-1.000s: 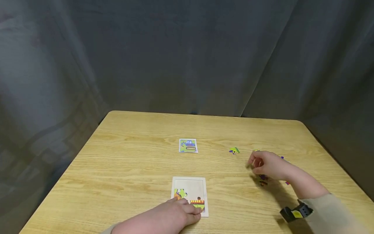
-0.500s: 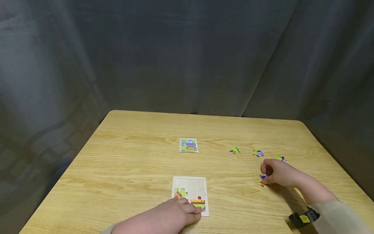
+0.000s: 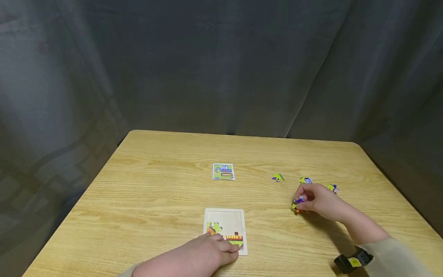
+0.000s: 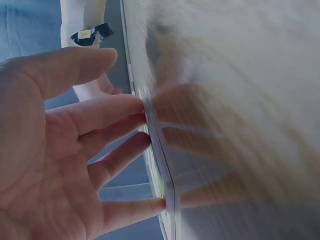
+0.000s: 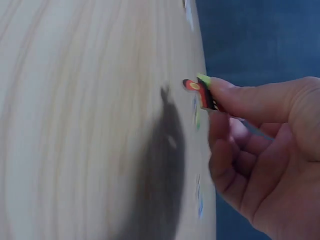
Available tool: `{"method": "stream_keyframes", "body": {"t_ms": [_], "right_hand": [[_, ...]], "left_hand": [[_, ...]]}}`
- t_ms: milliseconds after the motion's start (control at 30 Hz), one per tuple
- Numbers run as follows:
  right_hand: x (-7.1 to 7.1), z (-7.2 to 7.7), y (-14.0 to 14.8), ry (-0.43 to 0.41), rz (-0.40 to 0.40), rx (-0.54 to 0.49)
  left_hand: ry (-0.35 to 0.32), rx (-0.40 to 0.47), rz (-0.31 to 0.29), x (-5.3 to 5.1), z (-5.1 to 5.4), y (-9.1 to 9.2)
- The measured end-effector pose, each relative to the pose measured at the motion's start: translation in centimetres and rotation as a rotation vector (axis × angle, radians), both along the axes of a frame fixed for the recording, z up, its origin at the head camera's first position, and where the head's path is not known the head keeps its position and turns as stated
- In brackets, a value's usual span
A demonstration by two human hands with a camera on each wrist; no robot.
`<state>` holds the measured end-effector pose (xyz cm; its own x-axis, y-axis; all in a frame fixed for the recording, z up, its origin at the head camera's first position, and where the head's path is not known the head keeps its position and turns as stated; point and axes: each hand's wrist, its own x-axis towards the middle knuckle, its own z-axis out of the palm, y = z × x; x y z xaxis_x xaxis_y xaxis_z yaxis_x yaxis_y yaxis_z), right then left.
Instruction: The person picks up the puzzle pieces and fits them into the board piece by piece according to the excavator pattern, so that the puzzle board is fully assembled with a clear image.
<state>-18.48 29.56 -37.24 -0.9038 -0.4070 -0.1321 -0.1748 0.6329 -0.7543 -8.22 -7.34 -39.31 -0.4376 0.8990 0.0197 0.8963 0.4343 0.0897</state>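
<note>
Between thumb and fingers, my right hand (image 3: 320,201) pinches a puzzle piece (image 3: 298,202) coloured purple, green and orange. In the right wrist view that piece (image 5: 202,93) is lifted off the table, with red, black and yellow parts showing. My left hand (image 3: 207,252) rests its extended fingertips on the puzzle tray (image 3: 225,212), a pale frame near the front of the table. Joined pieces (image 3: 215,227) sit at the tray's left and a striped red-yellow piece (image 3: 234,238) at its lower right; the hand covers part of them. In the left wrist view the fingers (image 4: 125,150) touch the tray's edge.
Beyond the tray lies a small picture card (image 3: 223,172) with a blue excavator. Loose pieces lie right of it: a green one (image 3: 278,177), a green-blue one (image 3: 306,180) and another (image 3: 333,188). A dark curtain (image 3: 221,69) hangs behind the wooden table (image 3: 155,184).
My right hand moved right and toward me, took hold of the purple-green piece, and has lifted it up and leftward. The left hand stays on the tray.
</note>
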Motion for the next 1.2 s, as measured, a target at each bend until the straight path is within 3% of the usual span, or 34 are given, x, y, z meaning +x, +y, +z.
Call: {"method": "stream_keyframes", "body": {"t_ms": [233, 400, 600, 700, 867, 1200], "right_hand": [[0.1, 1.0, -5.2, -0.025, 0.054, -0.188], [0.5, 1.6, -9.0, -0.039, 0.119, -0.234], [1.1, 1.7, -12.5, -0.057, 0.203, -0.242], [1.6, 1.1, -14.1, -0.093, 0.206, -0.267], [2.3, -0.5, -15.9, -0.122, 0.230, -0.283], [3.1, -2.1, -17.0, -0.151, 0.244, -0.293]], "left_hand": [[0.019, 0.011, -0.014, 0.1, -0.1, 0.0], [-0.004, -0.046, -0.001, 0.2, -0.2, 0.3], [0.029, -0.101, 0.002, 0.8, -0.4, 0.6], [0.014, -0.117, 0.023, 1.1, -0.5, 0.6], [0.043, -0.142, 0.027, 1.6, -0.8, 0.8], [0.073, -0.140, 0.016, 1.8, -1.1, 0.8]]}}
